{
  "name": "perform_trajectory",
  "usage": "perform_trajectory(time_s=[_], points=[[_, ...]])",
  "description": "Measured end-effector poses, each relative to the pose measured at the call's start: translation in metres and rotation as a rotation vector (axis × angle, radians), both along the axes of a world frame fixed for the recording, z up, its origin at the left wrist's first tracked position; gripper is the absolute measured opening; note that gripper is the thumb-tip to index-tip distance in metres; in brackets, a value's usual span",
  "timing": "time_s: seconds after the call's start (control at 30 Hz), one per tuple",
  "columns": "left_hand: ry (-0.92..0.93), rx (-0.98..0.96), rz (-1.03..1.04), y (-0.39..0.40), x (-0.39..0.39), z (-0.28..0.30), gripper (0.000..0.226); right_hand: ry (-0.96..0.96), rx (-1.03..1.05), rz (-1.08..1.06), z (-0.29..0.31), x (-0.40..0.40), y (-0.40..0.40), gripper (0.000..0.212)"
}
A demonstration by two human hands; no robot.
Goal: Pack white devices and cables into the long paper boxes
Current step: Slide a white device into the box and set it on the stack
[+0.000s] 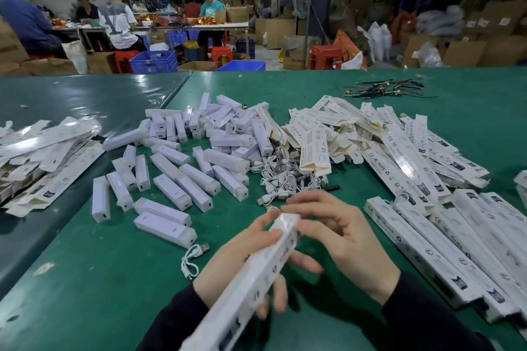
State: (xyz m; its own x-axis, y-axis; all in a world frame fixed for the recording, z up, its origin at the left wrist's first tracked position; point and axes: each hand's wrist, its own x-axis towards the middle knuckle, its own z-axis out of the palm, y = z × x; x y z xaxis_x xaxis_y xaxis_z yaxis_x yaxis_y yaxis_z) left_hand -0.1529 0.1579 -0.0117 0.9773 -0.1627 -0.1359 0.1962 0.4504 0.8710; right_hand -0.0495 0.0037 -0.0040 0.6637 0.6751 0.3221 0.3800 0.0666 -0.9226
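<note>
A long white printed paper box (256, 282), blurred, slants over the green table (99, 279) between both hands: the left hand (242, 262) curls round its middle from beneath, thumb on top, while the right hand (342, 239) has its fingertips (291, 209) at the far open end. One loose white USB cable (194, 259) lies just left. Beyond are heaps of white rectangular devices (182, 179), coiled white cables (282, 177) and flat boxes (328, 134), too many to count; filled boxes (445, 251) lie right.

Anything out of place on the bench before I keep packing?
One white cable lies alone near the table's front, apart from the cable pile. A tangle of dark wires sits at the far right, unrelated to this job. Otherwise nothing stands out.
</note>
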Motion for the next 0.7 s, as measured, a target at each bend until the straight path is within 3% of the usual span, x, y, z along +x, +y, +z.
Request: perform_trajectory(time_s=[0.1, 0.13, 0.2, 0.27, 0.37, 0.43, 0.57, 0.7], points=[[-0.078, -0.351, -0.11, -0.002, -0.004, 0.009, 0.041, -0.291, -0.112, 0.143, -0.001, 0.0, -0.001, 0.061], [-0.108, -0.42, -0.035, 0.002, -0.008, 0.008, 0.04, -0.371, -0.136, 0.166, -0.005, -0.001, 0.001, 0.058], [0.04, -0.46, -0.052, 0.0, -0.003, 0.0, 0.045, -0.417, -0.149, 0.144, -0.011, -0.001, 0.004, 0.037], [0.163, -0.342, -0.001, 0.005, -0.004, -0.007, 0.063, -0.296, -0.15, 0.113, -0.013, -0.001, 0.006, 0.022], [0.226, 0.113, 0.159, 0.003, 0.001, -0.003, 0.098, 0.007, -0.108, 0.086, -0.012, 0.0, 0.006, 0.02], [0.217, 0.346, 0.376, 0.0, 0.004, -0.004, 0.101, 0.092, -0.118, 0.121, -0.013, 0.0, 0.007, 0.017], [0.043, 0.292, 0.751, 0.0, 0.006, -0.001, 0.07, 0.2, -0.143, 0.223, -0.013, -0.002, 0.008, 0.021], [-0.046, 0.077, 0.85, 0.002, 0.005, 0.003, 0.059, 0.271, -0.142, 0.344, -0.013, -0.005, 0.009, 0.028]])
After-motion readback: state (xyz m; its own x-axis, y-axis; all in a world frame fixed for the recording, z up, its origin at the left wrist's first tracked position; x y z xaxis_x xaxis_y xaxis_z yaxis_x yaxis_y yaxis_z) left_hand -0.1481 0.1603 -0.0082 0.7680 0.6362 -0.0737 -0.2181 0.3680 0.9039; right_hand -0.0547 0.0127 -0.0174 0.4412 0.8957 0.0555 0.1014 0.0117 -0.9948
